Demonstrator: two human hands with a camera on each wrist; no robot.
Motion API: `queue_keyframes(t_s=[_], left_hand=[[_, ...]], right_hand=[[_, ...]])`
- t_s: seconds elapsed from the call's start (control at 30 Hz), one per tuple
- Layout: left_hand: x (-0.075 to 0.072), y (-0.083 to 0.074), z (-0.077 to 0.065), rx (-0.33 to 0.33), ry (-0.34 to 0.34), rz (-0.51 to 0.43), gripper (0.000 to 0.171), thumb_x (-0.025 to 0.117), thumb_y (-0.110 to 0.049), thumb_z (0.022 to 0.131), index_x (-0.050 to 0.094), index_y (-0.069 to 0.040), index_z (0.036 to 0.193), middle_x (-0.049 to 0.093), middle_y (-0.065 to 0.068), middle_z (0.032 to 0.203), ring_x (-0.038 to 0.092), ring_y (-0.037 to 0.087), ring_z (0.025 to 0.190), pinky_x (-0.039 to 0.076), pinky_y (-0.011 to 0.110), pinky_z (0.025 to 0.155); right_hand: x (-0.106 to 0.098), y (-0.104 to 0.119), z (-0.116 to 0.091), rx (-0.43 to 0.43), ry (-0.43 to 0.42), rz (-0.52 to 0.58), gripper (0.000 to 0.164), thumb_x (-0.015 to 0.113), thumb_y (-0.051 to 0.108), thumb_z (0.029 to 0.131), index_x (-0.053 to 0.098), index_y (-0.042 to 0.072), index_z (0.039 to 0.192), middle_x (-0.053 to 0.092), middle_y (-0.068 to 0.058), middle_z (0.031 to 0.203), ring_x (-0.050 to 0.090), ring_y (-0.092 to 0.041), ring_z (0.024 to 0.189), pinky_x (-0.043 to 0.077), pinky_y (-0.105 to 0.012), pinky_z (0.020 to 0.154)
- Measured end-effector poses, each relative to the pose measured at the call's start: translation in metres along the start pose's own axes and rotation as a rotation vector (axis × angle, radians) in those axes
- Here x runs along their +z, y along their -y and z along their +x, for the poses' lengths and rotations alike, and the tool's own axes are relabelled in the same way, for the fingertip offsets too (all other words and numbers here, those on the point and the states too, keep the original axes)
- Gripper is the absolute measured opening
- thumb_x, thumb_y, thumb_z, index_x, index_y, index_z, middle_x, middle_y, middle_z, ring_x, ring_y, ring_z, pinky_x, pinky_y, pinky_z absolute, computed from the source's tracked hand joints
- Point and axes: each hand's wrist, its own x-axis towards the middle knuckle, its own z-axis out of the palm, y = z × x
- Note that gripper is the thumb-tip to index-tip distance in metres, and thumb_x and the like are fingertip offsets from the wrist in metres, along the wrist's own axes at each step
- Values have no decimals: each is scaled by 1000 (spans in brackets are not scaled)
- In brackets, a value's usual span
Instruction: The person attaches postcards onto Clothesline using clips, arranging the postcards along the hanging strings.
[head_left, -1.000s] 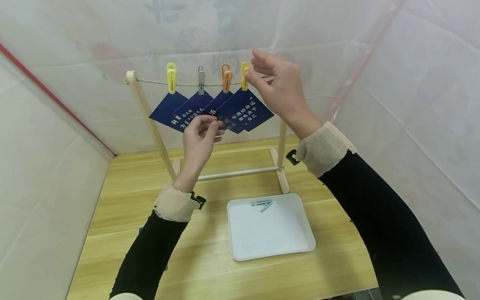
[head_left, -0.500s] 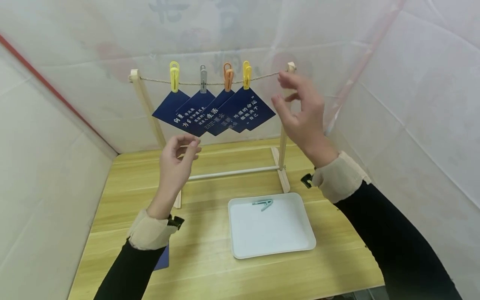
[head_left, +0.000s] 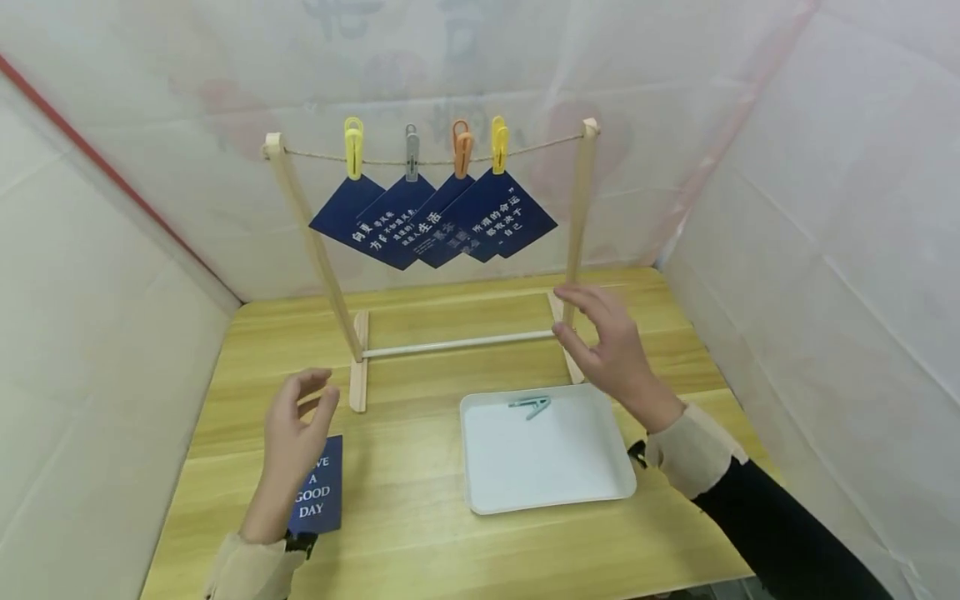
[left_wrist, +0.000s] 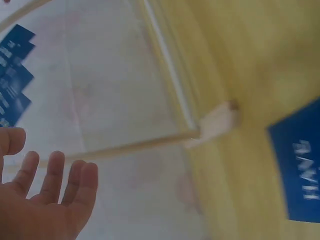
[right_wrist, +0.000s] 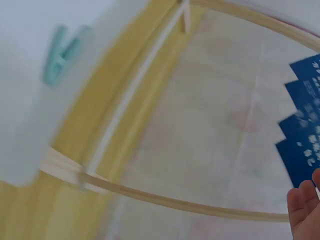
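Above the left side of the table, my left hand [head_left: 296,429] holds nothing, its fingers loosely bent. Partly behind it lies a dark blue card [head_left: 322,492] lettered "A GOOD DAY". My right hand [head_left: 611,346] is also empty, thumb and fingers apart, in front of the rack's right post. Several overlapping dark blue cards [head_left: 510,212] with white writing hang by their corners from a string. They are held by a light yellow clothespin [head_left: 353,150], a grey clothespin [head_left: 412,154], an orange clothespin [head_left: 462,150] and a yellow clothespin [head_left: 498,146].
The wooden rack [head_left: 318,258] stands at the back of the table, with a white rod [head_left: 457,342] low between its feet. In front is a white tray [head_left: 540,475] with a mint-green clothespin [head_left: 534,404]. White sheeting [head_left: 810,250] encloses the back and sides.
Both hands have come away from the hanging cards and clothespins and moved down. The left went left toward the card on the table, uncovering more of it; the right shifted right, then lower.
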Motion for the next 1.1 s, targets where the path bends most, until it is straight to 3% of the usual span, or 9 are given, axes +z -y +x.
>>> queue_keyframes(t_s=[0.1,0.23,0.43,0.6,0.73,0.87,1.0,1.1], left_hand=[[-3,24,-19,-93,16,39,31,60,-12,93,55,1,121,57,10,122,50,24,112,50,44,88],[-5,46,-45,-192,45,89,35,59,-17,95,53,-1,124,52,14,127,45,31,117,47,54,88],[0,65,-66,-178,104,156,36,62,-15,92,54,3,122,50,25,125,40,45,118,36,66,92],[7,77,-80,-164,137,241,36,66,-12,88,56,3,119,51,30,121,40,49,116,29,71,93],[10,83,-90,-184,164,314,39,69,-13,85,57,0,119,42,36,127,33,54,119,21,74,96],[11,85,-95,-279,216,350,47,70,-18,85,53,-3,126,21,42,139,16,61,125,19,80,92],[13,89,-100,-338,241,393,56,72,-20,84,47,-5,132,11,40,144,10,63,125,22,82,88],[16,91,-103,-324,252,432,63,76,-18,79,46,-8,134,14,39,144,14,63,125,27,80,87]], right_hand=[[6,-8,-32,71,51,15,43,68,18,82,60,8,123,59,-4,124,50,-25,114,43,-47,94],[17,-10,-70,158,105,41,42,70,14,82,60,8,123,59,-3,123,52,-23,111,48,-44,85],[31,-6,-116,336,281,170,36,67,14,89,59,12,124,62,-4,118,57,-20,102,55,-43,73],[43,-6,-146,446,493,134,38,66,20,90,57,17,128,58,3,125,51,-17,113,51,-44,84],[47,-6,-166,468,638,45,45,66,25,90,54,17,133,51,-3,135,43,-24,125,41,-50,99],[52,-5,-178,470,740,-13,56,66,29,89,46,17,140,39,-12,144,35,-32,130,36,-55,102],[59,-2,-183,468,778,-56,69,67,31,87,36,17,147,25,-16,151,27,-37,133,34,-59,101],[64,0,-185,463,781,-102,75,68,32,86,31,13,148,20,-17,153,22,-38,135,35,-62,100]])
